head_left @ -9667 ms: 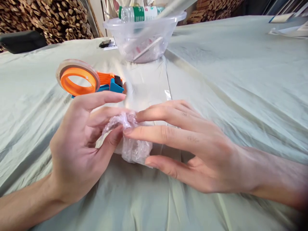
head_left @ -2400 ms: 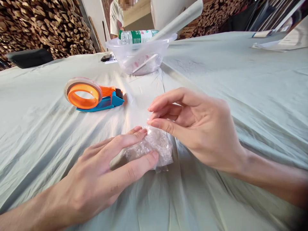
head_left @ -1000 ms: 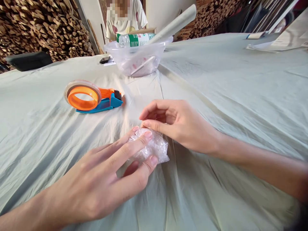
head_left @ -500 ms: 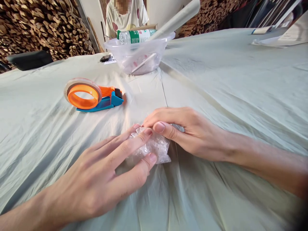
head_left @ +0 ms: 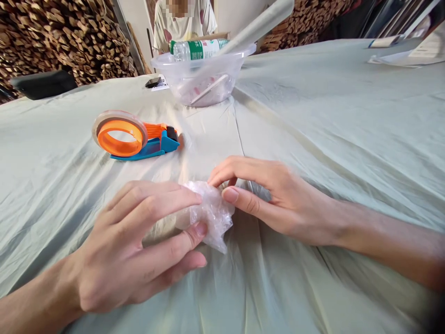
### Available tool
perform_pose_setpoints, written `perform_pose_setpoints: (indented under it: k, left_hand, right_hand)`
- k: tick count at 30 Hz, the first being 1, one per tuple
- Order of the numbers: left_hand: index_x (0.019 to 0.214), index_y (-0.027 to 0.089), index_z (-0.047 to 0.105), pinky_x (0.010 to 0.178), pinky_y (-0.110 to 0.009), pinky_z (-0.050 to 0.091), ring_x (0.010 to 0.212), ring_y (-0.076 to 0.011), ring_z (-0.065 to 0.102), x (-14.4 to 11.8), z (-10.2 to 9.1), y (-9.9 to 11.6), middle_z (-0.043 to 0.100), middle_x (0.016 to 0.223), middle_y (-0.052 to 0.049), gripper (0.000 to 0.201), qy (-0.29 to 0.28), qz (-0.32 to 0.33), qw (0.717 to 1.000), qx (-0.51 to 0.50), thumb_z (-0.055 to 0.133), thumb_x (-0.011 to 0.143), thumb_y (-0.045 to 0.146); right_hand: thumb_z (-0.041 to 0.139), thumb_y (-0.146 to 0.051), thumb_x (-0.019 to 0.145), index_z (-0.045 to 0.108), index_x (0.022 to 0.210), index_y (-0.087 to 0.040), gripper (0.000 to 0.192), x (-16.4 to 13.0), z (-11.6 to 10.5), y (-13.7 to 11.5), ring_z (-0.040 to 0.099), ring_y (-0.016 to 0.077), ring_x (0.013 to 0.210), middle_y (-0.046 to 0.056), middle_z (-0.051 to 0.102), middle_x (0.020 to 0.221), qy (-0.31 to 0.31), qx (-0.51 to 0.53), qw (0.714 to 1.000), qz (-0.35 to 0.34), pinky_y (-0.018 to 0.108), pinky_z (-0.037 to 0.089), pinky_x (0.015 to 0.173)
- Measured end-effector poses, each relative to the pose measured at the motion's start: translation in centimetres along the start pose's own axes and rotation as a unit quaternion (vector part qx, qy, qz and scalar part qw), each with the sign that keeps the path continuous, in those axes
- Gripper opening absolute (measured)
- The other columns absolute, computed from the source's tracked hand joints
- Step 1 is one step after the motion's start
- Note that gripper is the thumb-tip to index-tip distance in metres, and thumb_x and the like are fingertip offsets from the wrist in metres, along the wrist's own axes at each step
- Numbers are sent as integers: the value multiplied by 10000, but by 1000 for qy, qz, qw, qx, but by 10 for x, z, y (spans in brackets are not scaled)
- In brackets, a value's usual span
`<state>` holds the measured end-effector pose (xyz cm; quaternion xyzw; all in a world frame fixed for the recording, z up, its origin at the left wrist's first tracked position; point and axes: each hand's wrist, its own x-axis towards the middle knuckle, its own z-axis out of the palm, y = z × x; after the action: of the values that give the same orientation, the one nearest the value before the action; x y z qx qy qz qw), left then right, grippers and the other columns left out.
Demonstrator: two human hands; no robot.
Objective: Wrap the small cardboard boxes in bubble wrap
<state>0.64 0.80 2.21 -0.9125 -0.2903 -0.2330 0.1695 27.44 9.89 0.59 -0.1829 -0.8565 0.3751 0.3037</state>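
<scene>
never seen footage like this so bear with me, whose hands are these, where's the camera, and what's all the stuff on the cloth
The camera sits on a person's head and looks forward and down, so both hands are that person's own. There is no machine here. The left hand grips a small crumpled bubble wrap bundle between thumb and fingers, and the right hand pinches its far side. They work on a pale green cloth. On it lie an orange and blue tape dispenser and, farther back, a clear plastic bowl with a water bottle lying across it. Another person sits behind the bowl.
</scene>
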Motion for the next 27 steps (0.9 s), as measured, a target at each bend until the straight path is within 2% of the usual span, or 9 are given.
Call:
perform_pose_setpoints:
  k: [3,6,10,12,14,18,21,23,27]
  left_hand:
    - [1186,254,678,1014,-368,617,1267,-188,676,-2,1,1,749,1214,-40,124,-8,20,1000,-5,566,1133,262]
    - [1293,191,688,1125,-393,611,1424,-223,637,-8,1,3,705,1378,-95,233,22,42,999,-18,659,1063,168]
    - [1512,250,566,1327,-425,525,1568,-263,567,-12,8,6,593,1620,-74,520,71,-77,990,-98,728,1018,234]
    - [1658,289,413,1378,-522,469,1619,-309,515,-11,14,5,522,1721,-68,702,59,-131,978,-155,710,1022,299]
    - [1732,269,294,1344,-577,505,1622,-340,515,-10,19,2,510,1744,-107,821,25,-136,971,-193,696,1018,325]
    - [1616,249,435,1072,-382,703,1337,-265,753,-8,24,-1,688,1544,-99,622,-6,-145,968,-206,646,1031,239]
    - [1474,267,534,922,-306,711,1179,-214,789,-7,23,1,735,1372,-59,463,-3,-176,961,-213,699,1042,282]
    - [1433,270,553,948,-325,694,1149,-200,773,-7,23,4,740,1301,-49,439,6,-189,959,-212,735,1037,324]
    - [1419,260,571,1008,-319,652,1138,-184,750,-6,26,9,742,1263,-39,426,33,-192,962,-192,742,1043,365]
  right_hand:
    - [552,-433,1165,721,1239,-235,271,0,-1,1,704,194,1047,37,774,1207,2,-20,1000,5,346,534,950]
    - [536,-447,1174,667,1364,-236,312,0,-2,-2,723,196,1183,47,764,1319,30,-28,999,16,332,535,1029]
    - [526,-490,1176,653,1423,-264,358,-1,-2,-8,730,208,1243,57,770,1342,38,-32,999,9,355,552,1066]
    - [568,-470,1160,666,1420,-280,337,-1,-2,-10,722,220,1250,57,765,1358,39,-37,998,-31,386,556,1095]
    - [626,-428,1135,693,1397,-287,305,-3,-2,-13,711,236,1270,60,763,1360,51,-49,995,-74,413,560,1118]
    - [797,-398,1028,773,1267,-327,251,-6,-2,-19,749,239,1176,51,788,1295,56,-133,976,-163,386,598,1065]
    - [853,-477,982,780,1148,-291,259,-8,-1,-22,767,218,1089,51,803,1254,18,-219,950,-222,362,584,1057]
    - [792,-502,1030,758,1115,-285,236,-8,0,-22,760,202,1076,29,812,1253,2,-259,937,-234,357,570,1037]
    - [666,-337,1101,752,999,-331,134,-7,3,-23,761,167,1018,-39,843,1161,14,-282,937,-207,342,569,971]
